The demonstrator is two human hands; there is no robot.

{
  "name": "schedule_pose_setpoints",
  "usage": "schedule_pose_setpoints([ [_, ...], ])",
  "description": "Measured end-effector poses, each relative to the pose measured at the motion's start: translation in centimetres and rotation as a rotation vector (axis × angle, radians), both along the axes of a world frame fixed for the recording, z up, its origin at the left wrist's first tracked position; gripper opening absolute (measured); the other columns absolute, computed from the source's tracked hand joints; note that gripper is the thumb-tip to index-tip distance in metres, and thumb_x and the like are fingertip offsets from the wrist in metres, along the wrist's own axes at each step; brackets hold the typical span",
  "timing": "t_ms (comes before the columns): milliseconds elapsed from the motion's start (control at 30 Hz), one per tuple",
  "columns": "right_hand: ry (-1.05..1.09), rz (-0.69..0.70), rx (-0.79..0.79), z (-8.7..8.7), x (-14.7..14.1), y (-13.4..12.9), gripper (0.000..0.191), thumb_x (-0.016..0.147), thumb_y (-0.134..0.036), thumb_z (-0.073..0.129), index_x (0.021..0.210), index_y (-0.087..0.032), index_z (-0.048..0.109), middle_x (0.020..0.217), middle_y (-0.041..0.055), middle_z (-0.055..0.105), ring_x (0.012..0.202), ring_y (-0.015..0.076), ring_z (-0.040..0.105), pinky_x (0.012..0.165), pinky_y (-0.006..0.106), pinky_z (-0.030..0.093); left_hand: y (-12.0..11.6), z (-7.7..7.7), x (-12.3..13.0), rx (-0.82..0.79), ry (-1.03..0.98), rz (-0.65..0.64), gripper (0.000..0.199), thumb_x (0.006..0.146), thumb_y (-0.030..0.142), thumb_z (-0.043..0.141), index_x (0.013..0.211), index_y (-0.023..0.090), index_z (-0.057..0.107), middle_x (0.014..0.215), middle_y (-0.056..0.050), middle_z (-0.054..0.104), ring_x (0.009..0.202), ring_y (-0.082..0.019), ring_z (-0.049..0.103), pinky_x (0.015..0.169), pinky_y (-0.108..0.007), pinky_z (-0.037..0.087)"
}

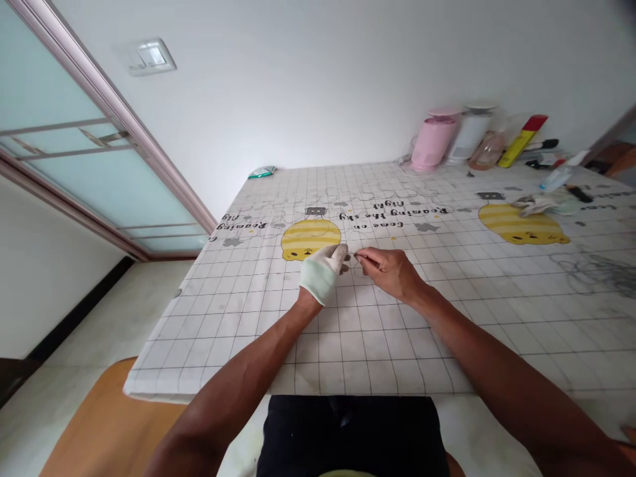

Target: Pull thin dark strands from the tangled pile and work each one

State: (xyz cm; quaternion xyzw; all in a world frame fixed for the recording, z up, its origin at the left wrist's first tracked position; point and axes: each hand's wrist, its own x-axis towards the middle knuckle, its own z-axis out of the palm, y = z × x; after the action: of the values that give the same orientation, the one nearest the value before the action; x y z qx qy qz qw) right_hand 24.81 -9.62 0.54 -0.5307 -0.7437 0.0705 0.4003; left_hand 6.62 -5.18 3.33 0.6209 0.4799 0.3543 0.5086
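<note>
My left hand [325, 268] wears a white work glove with a pale green cuff and is closed, its fingertips pinched together. Bare and also closed, my right hand [390, 270] pinches with thumb and forefinger just to the right of the glove. A short bit of thin wire [354, 256] shows in the narrow gap between the two hands; most of it is hidden by the fingers. Both hands are just above the checked tablecloth [328, 351], beside a printed yellow striped bear balloon. Loose loops of thin grey wire [412, 192] lie beyond the hands.
A tangle of grey wire [596, 271] lies at the right. Another glove [546, 201] and a clear bottle [564, 171] are behind it. Along the wall stand a pink cylinder [433, 142], a white cylinder [470, 136] and a yellow-red box [523, 141]. A green-edged packet [262, 172] lies at the back left corner.
</note>
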Motion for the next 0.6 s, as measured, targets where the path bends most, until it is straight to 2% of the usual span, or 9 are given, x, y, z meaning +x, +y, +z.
schedule_pose_setpoints([
  [100,0.022,-0.030,-0.008,-0.2,0.5,0.1,0.022,0.105,-0.035,0.055,0.103,-0.024,0.075,0.067,-0.0019,0.068,0.057,0.0137,0.060,0.059,0.028,0.044,-0.2,-0.6,0.3,-0.010,0.110,-0.149,0.030,0.098,0.040,0.058,0.087,0.020,0.078,0.088,-0.003,0.080,0.069,-0.013,0.073,0.065,-0.021,0.056],
  [167,0.026,-0.029,-0.009,-0.2,0.5,0.1,0.022,0.105,-0.035,0.055,0.104,-0.024,0.075,0.069,-0.0010,0.070,0.059,0.0143,0.062,0.060,0.028,0.045,-0.2,-1.2,0.6,-0.033,0.112,-0.206,0.026,0.095,0.035,0.059,0.083,0.020,0.076,0.085,-0.002,0.078,0.065,-0.012,0.071,0.063,-0.021,0.055],
  [333,0.017,-0.032,0.005,0.1,0.0,-0.2,0.021,0.105,-0.031,0.055,0.100,-0.024,0.075,0.077,0.0008,0.074,0.062,0.0155,0.063,0.064,0.030,0.046,-0.4,-2.1,1.4,-0.130,0.000,-0.187,0.023,0.094,0.027,0.057,0.077,0.018,0.070,0.078,-0.003,0.074,0.061,-0.013,0.069,0.058,-0.023,0.055],
  [500,0.046,-0.099,-0.002,0.3,-0.6,-0.1,0.016,0.101,-0.028,0.059,0.099,-0.024,0.075,0.081,0.0019,0.076,0.069,0.0179,0.067,0.066,0.031,0.048,-1.1,-1.5,1.6,-0.083,0.122,-0.162,0.024,0.093,0.021,0.055,0.075,0.019,0.071,0.077,-0.002,0.075,0.062,-0.012,0.069,0.060,-0.022,0.053],
  [600,0.049,-0.111,0.012,0.2,-0.7,0.1,0.015,0.100,-0.025,0.060,0.101,-0.023,0.075,0.085,0.0030,0.078,0.073,0.0187,0.069,0.069,0.031,0.050,-1.2,-1.0,1.3,-0.014,0.206,-0.188,0.027,0.094,0.024,0.053,0.073,0.021,0.072,0.077,-0.001,0.076,0.064,-0.013,0.070,0.064,-0.023,0.053],
])
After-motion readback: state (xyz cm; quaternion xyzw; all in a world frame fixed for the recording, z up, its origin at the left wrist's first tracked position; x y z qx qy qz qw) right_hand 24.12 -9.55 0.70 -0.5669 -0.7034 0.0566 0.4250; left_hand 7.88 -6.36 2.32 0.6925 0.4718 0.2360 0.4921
